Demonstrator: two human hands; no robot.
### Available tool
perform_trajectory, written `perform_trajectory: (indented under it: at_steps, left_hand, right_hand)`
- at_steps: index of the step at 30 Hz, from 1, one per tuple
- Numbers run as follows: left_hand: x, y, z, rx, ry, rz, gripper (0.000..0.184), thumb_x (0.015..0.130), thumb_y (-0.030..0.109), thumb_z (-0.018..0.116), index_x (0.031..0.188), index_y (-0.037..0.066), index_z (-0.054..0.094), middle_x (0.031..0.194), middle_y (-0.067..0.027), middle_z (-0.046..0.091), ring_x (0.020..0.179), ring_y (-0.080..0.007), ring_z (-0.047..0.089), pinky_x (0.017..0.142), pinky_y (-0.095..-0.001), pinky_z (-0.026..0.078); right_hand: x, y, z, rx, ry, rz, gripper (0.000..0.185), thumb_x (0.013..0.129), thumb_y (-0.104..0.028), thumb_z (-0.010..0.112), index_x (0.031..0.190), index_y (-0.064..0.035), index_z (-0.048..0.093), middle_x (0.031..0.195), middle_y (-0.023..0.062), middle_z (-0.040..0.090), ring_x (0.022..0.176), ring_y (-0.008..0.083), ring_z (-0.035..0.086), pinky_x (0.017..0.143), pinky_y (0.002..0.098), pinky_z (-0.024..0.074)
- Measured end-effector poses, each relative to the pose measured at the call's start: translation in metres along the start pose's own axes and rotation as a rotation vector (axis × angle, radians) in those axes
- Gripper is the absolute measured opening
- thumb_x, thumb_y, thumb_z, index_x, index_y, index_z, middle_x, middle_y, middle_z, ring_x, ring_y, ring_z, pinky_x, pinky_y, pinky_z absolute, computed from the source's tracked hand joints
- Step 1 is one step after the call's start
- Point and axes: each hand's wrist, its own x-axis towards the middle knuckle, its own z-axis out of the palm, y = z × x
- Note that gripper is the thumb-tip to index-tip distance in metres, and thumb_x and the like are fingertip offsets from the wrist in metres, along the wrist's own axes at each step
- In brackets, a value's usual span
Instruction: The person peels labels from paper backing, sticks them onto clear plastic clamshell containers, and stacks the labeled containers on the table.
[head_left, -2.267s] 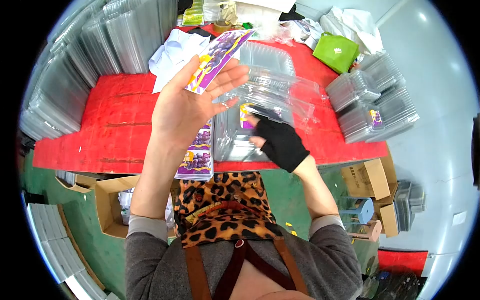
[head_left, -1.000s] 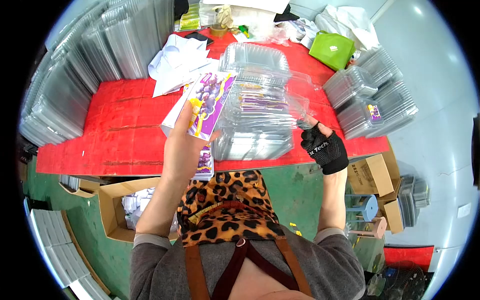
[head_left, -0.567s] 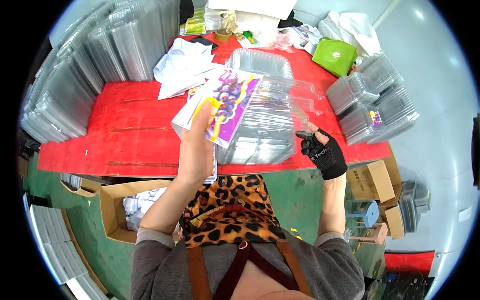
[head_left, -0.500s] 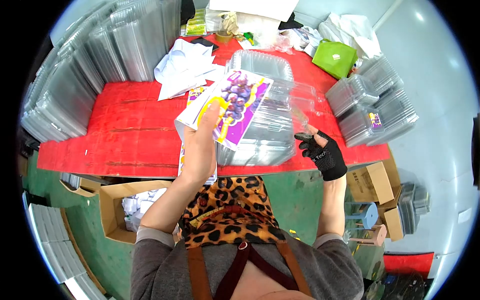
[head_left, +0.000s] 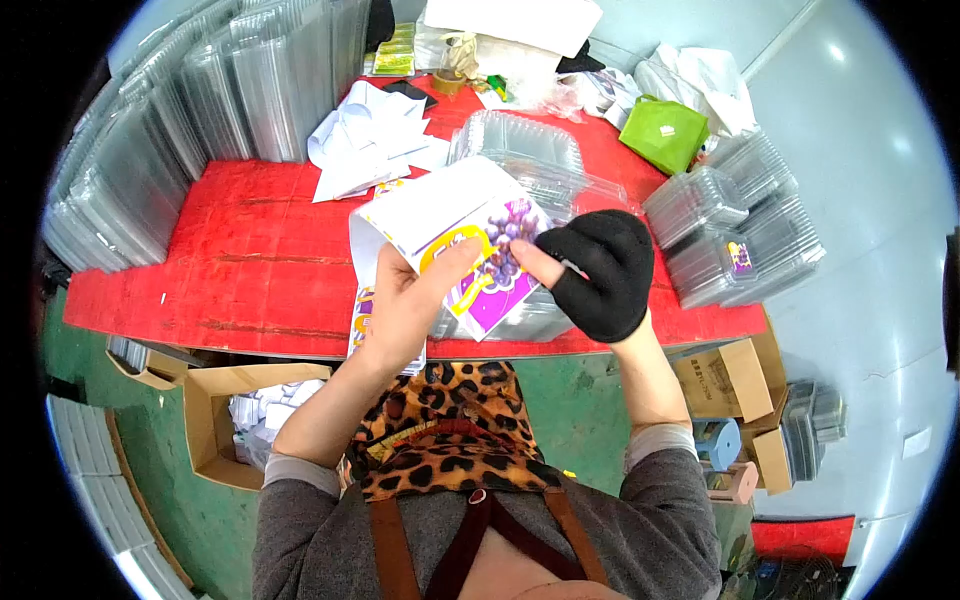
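Observation:
My bare left hand point(head_left: 412, 300) grips a grape-printed label sheet point(head_left: 490, 318) in purple and yellow, its white backing curled over at the upper left. At the sheet's right edge is my right hand point(head_left: 600, 275), in a black glove that leaves the thumb bare. That thumb presses on the printed grapes, while its fingers are bent and partly hidden. Behind and below the sheet stand clear plastic containers point(head_left: 520, 140), partly covered by it. More printed labels point(head_left: 362, 315) lie under my left hand at the table's front edge.
Stacks of clear containers point(head_left: 275, 85) line the red table's point(head_left: 240, 250) left side. More containers point(head_left: 705, 205) stand at the right, one bearing a grape label. White papers point(head_left: 365, 140) and a green bag point(head_left: 665, 130) lie farther back. A cardboard box point(head_left: 215, 430) sits below.
My right hand has moved from beside the containers up and left to the label sheet, its thumb now on the print. My left hand still holds the sheet, now slightly lower.

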Motion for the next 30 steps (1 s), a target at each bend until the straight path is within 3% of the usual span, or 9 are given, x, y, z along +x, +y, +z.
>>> perform_trajectory:
  at_steps: [2, 5, 9, 15, 21, 25, 30]
  left_hand:
    - [-0.002, -0.004, -0.009, -0.083, -0.030, -0.021, 0.021, 0.092, 0.006, 0.066, 0.109, -0.005, 0.069, 0.105, -0.0067, 0.070, 0.093, -0.0102, 0.063, 0.082, -0.0252, 0.049]
    - [-0.003, -0.002, -0.008, 0.155, -0.102, 0.192, 0.019, 0.093, 0.004, 0.063, 0.108, -0.007, 0.068, 0.115, -0.0094, 0.064, 0.103, -0.0123, 0.058, 0.089, -0.0267, 0.044]
    - [-0.002, -0.013, -0.012, 0.152, -0.106, 0.183, 0.018, 0.094, 0.003, 0.062, 0.109, -0.004, 0.068, 0.110, -0.0087, 0.064, 0.102, -0.0135, 0.057, 0.089, -0.0275, 0.043]
    - [-0.004, -0.002, -0.006, 0.235, -0.146, 0.225, 0.015, 0.094, 0.003, 0.063, 0.106, -0.003, 0.069, 0.108, -0.0090, 0.064, 0.100, -0.0152, 0.058, 0.088, -0.0275, 0.044]
    - [0.002, -0.022, -0.011, 0.285, -0.157, 0.368, 0.013, 0.090, -0.001, 0.066, 0.103, -0.001, 0.069, 0.103, -0.0096, 0.065, 0.097, -0.0189, 0.060, 0.086, -0.0303, 0.046]
    - [0.003, -0.022, -0.011, 0.338, -0.162, 0.387, 0.013, 0.088, -0.001, 0.067, 0.101, -0.002, 0.068, 0.102, -0.0107, 0.065, 0.096, -0.0216, 0.061, 0.085, -0.0317, 0.047]
    - [0.000, -0.017, -0.004, 0.393, -0.142, 0.414, 0.012, 0.091, 0.001, 0.064, 0.101, -0.004, 0.067, 0.101, -0.0121, 0.064, 0.095, -0.0223, 0.061, 0.084, -0.0334, 0.047]
  right_hand:
    - [0.006, 0.003, 0.006, -0.131, 0.054, -0.044, 0.052, 0.060, -0.017, 0.069, 0.112, -0.0168, 0.074, 0.092, -0.0030, 0.059, 0.082, 0.0180, 0.055, 0.066, 0.0329, 0.0458]
    - [0.009, 0.010, 0.012, -0.223, 0.083, -0.032, 0.054, 0.058, -0.017, 0.068, 0.112, -0.0153, 0.074, 0.089, -0.0039, 0.057, 0.077, 0.0174, 0.051, 0.064, 0.0332, 0.0438]
    - [0.008, 0.011, 0.010, -0.193, 0.041, 0.002, 0.052, 0.059, -0.017, 0.071, 0.111, -0.0152, 0.073, 0.088, -0.0014, 0.059, 0.080, 0.0194, 0.054, 0.066, 0.0359, 0.0445]
    - [0.019, 0.007, -0.008, 0.065, -0.140, 0.174, 0.046, 0.062, -0.012, 0.079, 0.107, -0.0138, 0.072, 0.093, 0.0014, 0.065, 0.087, 0.0248, 0.059, 0.073, 0.0383, 0.0462]
    - [0.035, -0.006, -0.012, 0.400, -0.144, 0.199, 0.034, 0.071, -0.009, 0.079, 0.104, -0.0124, 0.071, 0.096, 0.0022, 0.068, 0.090, 0.0241, 0.062, 0.078, 0.0370, 0.0488]
    - [0.033, -0.010, -0.007, 0.367, -0.154, 0.158, 0.028, 0.073, -0.010, 0.079, 0.100, -0.0086, 0.070, 0.096, 0.0059, 0.069, 0.085, 0.0257, 0.064, 0.074, 0.0376, 0.0505]
    - [0.028, -0.007, -0.009, 0.441, -0.177, 0.271, 0.026, 0.074, -0.009, 0.078, 0.098, -0.0063, 0.070, 0.094, 0.0082, 0.069, 0.083, 0.0275, 0.065, 0.071, 0.0379, 0.0513]
